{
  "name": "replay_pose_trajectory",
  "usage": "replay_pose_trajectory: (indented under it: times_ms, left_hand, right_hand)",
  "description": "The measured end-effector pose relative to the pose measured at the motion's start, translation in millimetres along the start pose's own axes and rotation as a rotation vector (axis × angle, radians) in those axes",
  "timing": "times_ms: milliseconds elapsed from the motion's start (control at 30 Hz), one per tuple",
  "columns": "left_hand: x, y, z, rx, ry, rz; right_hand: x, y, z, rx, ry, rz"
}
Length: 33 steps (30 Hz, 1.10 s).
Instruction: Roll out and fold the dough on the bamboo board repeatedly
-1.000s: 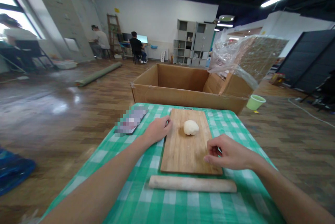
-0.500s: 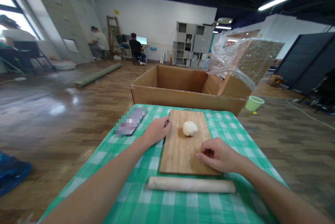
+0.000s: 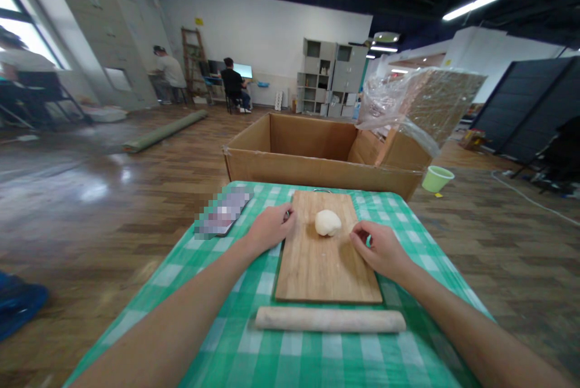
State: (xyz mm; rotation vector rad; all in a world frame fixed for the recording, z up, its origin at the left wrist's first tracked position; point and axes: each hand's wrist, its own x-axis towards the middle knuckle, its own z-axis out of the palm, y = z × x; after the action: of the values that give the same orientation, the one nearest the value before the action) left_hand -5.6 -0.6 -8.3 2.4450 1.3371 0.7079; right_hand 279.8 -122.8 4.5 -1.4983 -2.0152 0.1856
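A smooth white ball of dough [image 3: 327, 223] sits on the upper half of a wooden cutting board [image 3: 326, 273]. My left hand [image 3: 272, 226] is at the board's left edge, its fingers bent and closed against that edge. On the other side, my right hand [image 3: 378, 246] is by the right edge, a little right of the dough and apart from it. Its fingers are curled toward the thumb with a small gap inside and nothing seen in them. A pale wooden rolling pin [image 3: 330, 320] lies crosswise just below the board.
A green checked cloth [image 3: 254, 352] covers the table. A phone-like, pixelated object [image 3: 225, 211] lies at its left. Beyond the far edge stands a big open cardboard box [image 3: 317, 167], with a light green bin [image 3: 437, 178] on the floor to its right. Several people sit farther back.
My right hand has moved up and slightly right, from over the board's lower right part to beside its right edge. My left hand, the dough and the rolling pin have stayed put.
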Motion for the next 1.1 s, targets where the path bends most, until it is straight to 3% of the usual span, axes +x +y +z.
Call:
replay_pose_trajectory:
  times_ms: [700,933,1100]
  left_hand:
    - [-1.8,12.3,-2.9,0.009,-0.023,0.030]
    - [3.8,44.7,-7.6,-0.189,-0.017,0.204]
    - [8.0,60.8,-2.5,-0.144,-0.193,0.396]
  right_hand:
    - [2.3,6.5,6.9,0.056,0.050,0.040]
    - [4.6,3.6,16.7,0.131,0.053,-0.014]
    - [6.7,3.8,24.3,0.189,0.012,-0.110]
